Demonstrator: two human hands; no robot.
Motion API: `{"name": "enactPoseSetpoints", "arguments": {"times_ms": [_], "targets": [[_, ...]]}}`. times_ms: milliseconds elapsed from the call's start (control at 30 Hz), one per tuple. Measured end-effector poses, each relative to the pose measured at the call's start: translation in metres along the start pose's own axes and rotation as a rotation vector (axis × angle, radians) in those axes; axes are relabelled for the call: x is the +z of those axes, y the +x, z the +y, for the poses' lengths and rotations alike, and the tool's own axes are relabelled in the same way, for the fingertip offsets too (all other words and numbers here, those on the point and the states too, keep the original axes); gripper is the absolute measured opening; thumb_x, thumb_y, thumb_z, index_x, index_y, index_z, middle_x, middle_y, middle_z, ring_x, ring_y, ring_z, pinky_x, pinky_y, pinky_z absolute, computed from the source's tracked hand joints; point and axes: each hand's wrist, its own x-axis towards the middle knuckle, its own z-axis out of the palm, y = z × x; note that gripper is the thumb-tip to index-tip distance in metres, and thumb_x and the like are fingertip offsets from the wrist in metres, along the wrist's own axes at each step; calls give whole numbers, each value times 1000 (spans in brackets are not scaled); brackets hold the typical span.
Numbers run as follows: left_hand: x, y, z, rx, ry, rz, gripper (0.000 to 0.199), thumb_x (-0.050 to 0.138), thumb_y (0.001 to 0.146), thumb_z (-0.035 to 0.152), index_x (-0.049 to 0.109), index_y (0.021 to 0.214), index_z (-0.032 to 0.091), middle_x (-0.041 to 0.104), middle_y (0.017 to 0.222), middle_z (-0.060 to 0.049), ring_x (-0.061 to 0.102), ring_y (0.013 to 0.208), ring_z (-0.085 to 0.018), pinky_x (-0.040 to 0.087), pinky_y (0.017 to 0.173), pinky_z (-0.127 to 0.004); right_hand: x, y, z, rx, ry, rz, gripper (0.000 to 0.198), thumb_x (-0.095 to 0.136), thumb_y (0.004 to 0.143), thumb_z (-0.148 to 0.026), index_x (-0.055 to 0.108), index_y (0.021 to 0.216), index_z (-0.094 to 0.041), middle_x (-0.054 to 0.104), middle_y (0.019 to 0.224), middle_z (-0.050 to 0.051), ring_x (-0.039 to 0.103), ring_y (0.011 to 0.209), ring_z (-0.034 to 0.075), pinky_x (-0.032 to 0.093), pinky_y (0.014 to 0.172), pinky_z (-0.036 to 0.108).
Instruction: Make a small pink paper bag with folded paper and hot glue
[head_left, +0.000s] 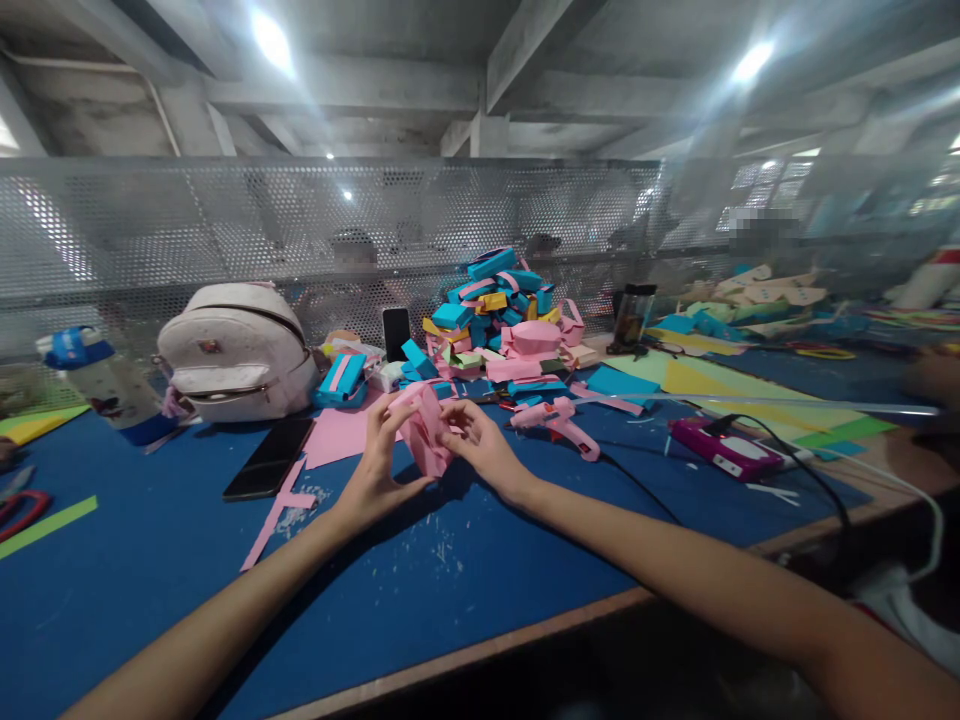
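A small folded piece of pink paper [426, 430] is between my two hands, raised a little over the blue table top [480, 590]. My left hand [382, 458] grips it from the left, fingers behind and thumb along the lower edge. On the other side my right hand [480, 445] pinches its right edge with bent fingers. To the right lies a pink glue gun [559, 425] with a clear glue stick [720, 402] out of its back. Left of my hands are a flat pink sheet [337, 436] and cut pink strips [274, 515].
Behind my hands rises a pile of blue, pink and yellow folded paper pieces [502, 310]. A white backpack [236, 350], bottle [112, 385] and dark phone [270, 460] occupy the left, with red scissors [26, 510]. A purple power unit [724, 448] with cables lies right. A perforated metal partition [420, 200] stands behind.
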Motion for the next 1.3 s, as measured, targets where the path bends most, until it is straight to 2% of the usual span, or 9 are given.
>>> {"name": "enactPoseSetpoints", "arguments": {"times_ms": [167,267,367,500,633,767,867,1000,1300], "targets": [[3,-1,-3,-55,-145,25,93,81,72,31,25,146,35,24,150,-12,24,143,-34,40,108,-53,1,1,1,34,22,-42,44,72,77,-44,54,113,-25,61,120,6,56,117,22,41,104,40],[6,0,-5,-119,-276,37,102,84,66,36,20,145,35,24,152,-14,34,139,-34,41,109,-51,2,0,3,68,13,-98,39,66,81,-48,60,111,-23,66,116,7,59,114,24,43,102,42],[8,1,-7,-206,-396,59,103,83,66,43,17,145,35,29,150,-14,45,133,-33,42,108,-50,3,-1,6,85,-9,-122,43,64,83,-50,61,115,-22,67,115,8,61,111,25,46,99,42],[7,3,-8,-359,-509,70,85,75,75,46,26,144,31,43,143,-15,53,125,-31,51,98,-47,3,-3,8,79,-69,-131,52,65,83,-49,57,125,-20,66,118,10,63,107,25,49,94,41],[5,4,-11,-517,-574,92,68,66,83,46,37,141,25,51,140,-15,55,123,-31,55,91,-41,2,-5,6,50,-178,-128,48,61,87,-44,58,127,-17,65,119,11,61,106,24,50,92,39],[4,4,-15,-638,-626,86,64,67,84,44,41,139,22,59,131,-13,61,114,-28,56,85,-37,0,-5,4,-11,-296,-132,41,51,94,-42,61,125,-18,63,121,10,58,110,24,43,99,40],[6,2,-19,-711,-653,44,50,66,87,36,49,132,19,64,117,-10,65,100,-22,57,82,-39,-3,-5,6,-51,-388,-121,43,44,97,-41,58,131,-18,58,126,11,50,120,24,34,108,41],[8,0,-22,-771,-673,-30,30,60,92,32,58,117,15,63,112,-7,64,93,-19,56,80,-39,-5,-6,10,-63,-503,-122,47,42,98,-40,47,141,-21,55,123,10,46,122,23,30,110,41],[8,3,-10,-803,-680,-61,30,60,92,32,58,117,15,62,113,-7,64,96,-20,55,82,-40,-6,-8,8,-62,-705,-145,48,39,99,-31,41,145,-21,52,119,10,44,116,24,34,107,43]]}}
